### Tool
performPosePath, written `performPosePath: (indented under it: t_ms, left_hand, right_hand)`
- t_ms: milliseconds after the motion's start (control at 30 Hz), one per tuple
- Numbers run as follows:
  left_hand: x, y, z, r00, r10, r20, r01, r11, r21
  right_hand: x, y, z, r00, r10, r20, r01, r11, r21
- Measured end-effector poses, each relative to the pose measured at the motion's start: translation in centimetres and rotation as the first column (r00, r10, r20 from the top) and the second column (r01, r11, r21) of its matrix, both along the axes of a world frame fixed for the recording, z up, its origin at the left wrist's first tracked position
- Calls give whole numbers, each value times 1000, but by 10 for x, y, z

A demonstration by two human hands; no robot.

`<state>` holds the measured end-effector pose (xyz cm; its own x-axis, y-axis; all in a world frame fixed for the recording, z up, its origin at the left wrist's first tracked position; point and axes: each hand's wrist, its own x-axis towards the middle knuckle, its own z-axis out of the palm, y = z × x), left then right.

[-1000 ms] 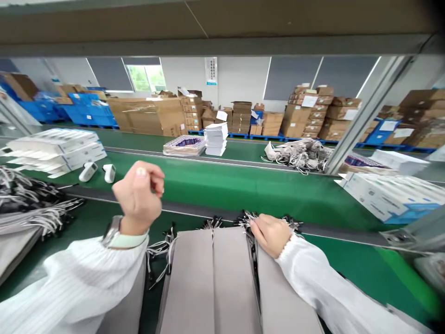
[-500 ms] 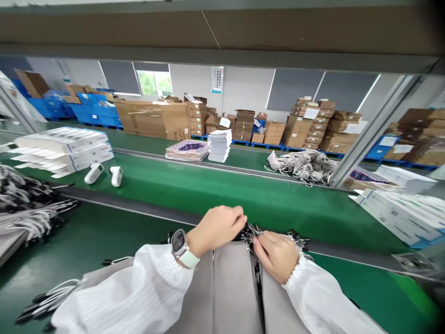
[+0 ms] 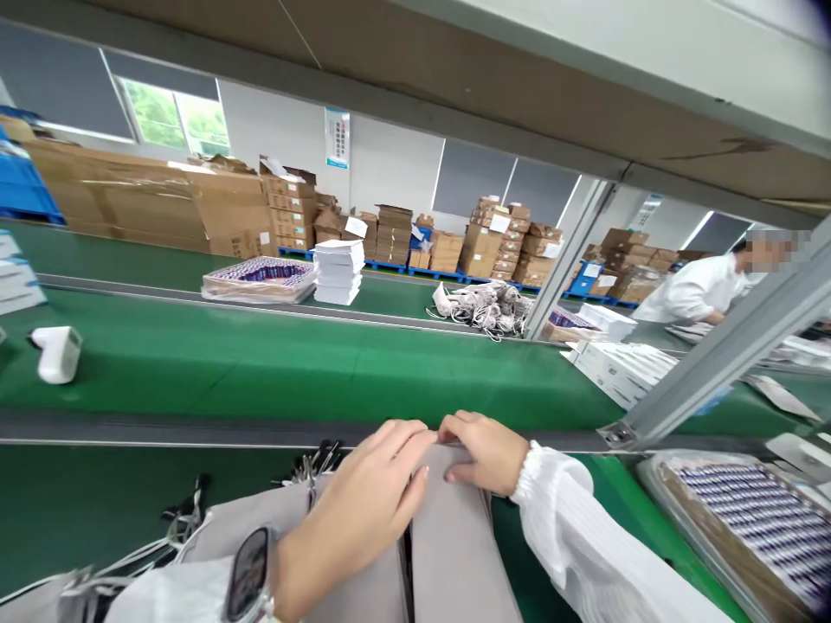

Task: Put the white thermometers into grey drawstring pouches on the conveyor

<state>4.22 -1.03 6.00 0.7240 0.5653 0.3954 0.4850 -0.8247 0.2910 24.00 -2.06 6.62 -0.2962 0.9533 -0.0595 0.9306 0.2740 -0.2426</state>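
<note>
Stacks of flat grey pouches (image 3: 454, 536) with white cords and black ends lie in front of me. My right hand (image 3: 486, 450) bends its fingers over the far end of the right-hand stack, with its thumb on the near face. Across the gap between two stacks lies my left hand (image 3: 370, 493), its fingers stretched towards that same far end and the thumb apart. It wears a watch (image 3: 250, 571) on the wrist. Bunched cord ends (image 3: 315, 467) stick out beyond the pouches on the left.
A green belt (image 3: 292, 363) runs across ahead. On it are a white handheld device (image 3: 58, 353) and white cartons (image 3: 623, 368). Farther back stand a paper stack (image 3: 338, 272) and a pile of grey pouches (image 3: 486, 305). A metal post (image 3: 727, 337) rises at right; a co-worker (image 3: 694, 285) is beyond.
The view has swung right, bringing the co-worker and a striped tray into sight. My right hand has moved from the cords to the pouch end; my left hand has come down onto the pouches.
</note>
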Motion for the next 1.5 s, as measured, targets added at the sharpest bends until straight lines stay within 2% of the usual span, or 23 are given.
performPosePath:
  t_ms: [100,167,267,400,533,833,1033,1167,1333,1500]
  left_hand:
    - [4,4,-22,999,28,-16,-27,998,61]
    - [6,7,-32,998,43,-42,-40,997,70]
    - [7,9,-36,997,40,-60,-37,998,57]
    - [8,9,-34,997,48,-59,-46,999,29]
    - [7,9,-33,995,63,-76,-63,998,9]
    - [8,10,-36,998,50,-49,-49,999,17]
    - [9,9,-41,997,55,-48,-52,998,47]
    - [10,10,-44,997,55,-62,-50,995,88]
    - [11,8,-42,994,79,-75,-69,989,129]
    - [11,7,-39,991,84,-106,-73,992,103]
  right_hand:
    - [-14,0,-21,997,16,-71,-4,986,167]
    - [-19,-1,-37,978,10,-211,56,952,302]
    - [-21,-4,-59,895,29,-446,180,890,419]
    - [-16,-5,-73,819,98,-565,199,876,440]
    - [-15,-5,-75,776,102,-622,246,860,448]
    - [-15,-6,-76,777,128,-616,232,852,469]
    - [-16,-5,-75,850,166,-500,175,806,565]
    - [-21,-3,-74,886,147,-441,162,791,589]
    - [-22,-1,-71,893,137,-429,159,795,585]
    - [-19,-2,-71,872,158,-463,157,807,569]
